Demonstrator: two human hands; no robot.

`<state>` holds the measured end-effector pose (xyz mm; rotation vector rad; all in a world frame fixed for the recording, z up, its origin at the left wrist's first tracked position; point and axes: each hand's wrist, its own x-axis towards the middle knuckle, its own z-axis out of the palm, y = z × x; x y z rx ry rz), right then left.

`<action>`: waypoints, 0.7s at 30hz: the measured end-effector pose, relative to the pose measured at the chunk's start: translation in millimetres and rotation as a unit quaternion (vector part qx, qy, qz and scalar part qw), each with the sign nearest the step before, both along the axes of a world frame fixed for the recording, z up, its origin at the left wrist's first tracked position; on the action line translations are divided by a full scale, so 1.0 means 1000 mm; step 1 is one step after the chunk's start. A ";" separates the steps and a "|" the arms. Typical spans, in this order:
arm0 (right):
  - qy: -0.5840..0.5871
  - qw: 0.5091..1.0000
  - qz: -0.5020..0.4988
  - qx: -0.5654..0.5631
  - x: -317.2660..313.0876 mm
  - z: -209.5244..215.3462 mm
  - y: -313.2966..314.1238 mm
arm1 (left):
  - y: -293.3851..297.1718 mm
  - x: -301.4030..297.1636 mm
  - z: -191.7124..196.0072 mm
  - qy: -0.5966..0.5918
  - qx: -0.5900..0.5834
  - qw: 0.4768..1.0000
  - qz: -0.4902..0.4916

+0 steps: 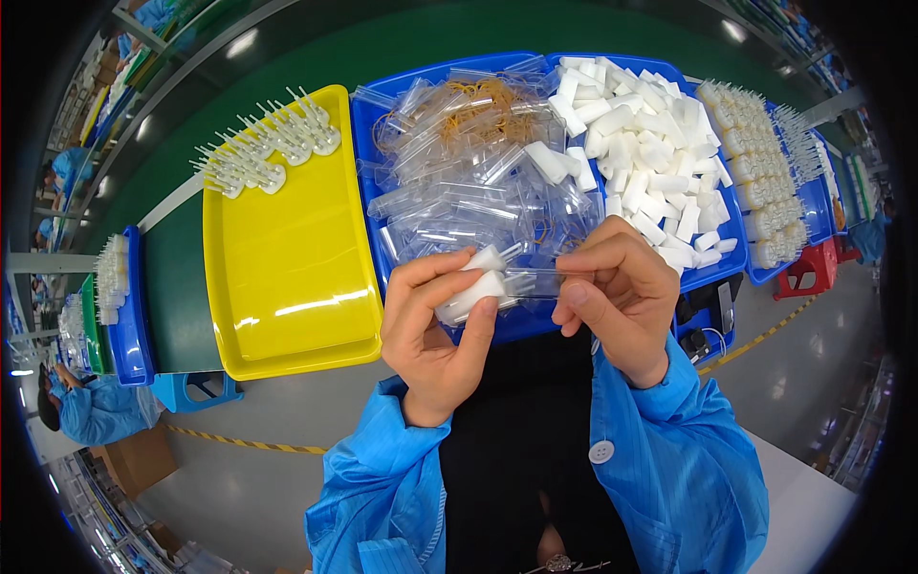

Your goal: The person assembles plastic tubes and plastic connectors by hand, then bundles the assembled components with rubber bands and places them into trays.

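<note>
My left hand [435,330] is closed around white block-like pieces [486,287], gripped between thumb and fingers; thin pins seem to stick out of them. A transparent plastic sleeve [537,283] reaches from these pieces to my right hand [620,297], whose thumb and forefinger pinch its end. Whether the sleeve sits over a pin or only beside it, I cannot tell. Both hands are above the near edge of a blue tray [363,143] heaped with transparent sleeves [459,206] and brown rubber bands [478,105].
White foam blocks [660,143] fill the blue tray at the right. A yellow tray [296,249] on the left carries white pinned parts [273,143] at its far end. More pinned parts [755,163] stand in rows at far right. A red stool [808,273] and a seated person [96,402] are farther off.
</note>
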<state>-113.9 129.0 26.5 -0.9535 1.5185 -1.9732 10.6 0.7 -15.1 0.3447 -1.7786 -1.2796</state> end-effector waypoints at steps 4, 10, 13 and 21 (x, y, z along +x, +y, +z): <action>-0.032 0.999 0.023 0.032 -0.003 0.004 0.001 | -0.001 0.002 -0.001 -0.012 0.000 1.000 -0.011; -0.027 0.999 0.034 0.025 -0.003 0.000 -0.001 | -0.001 0.001 0.000 -0.006 0.003 1.000 -0.007; -0.009 1.000 0.026 0.006 -0.001 -0.004 -0.003 | 0.001 0.000 0.001 -0.001 0.012 1.000 -0.004; 0.044 0.999 -0.017 -0.017 0.001 -0.011 -0.006 | -0.001 0.003 0.002 -0.023 -0.039 0.999 -0.023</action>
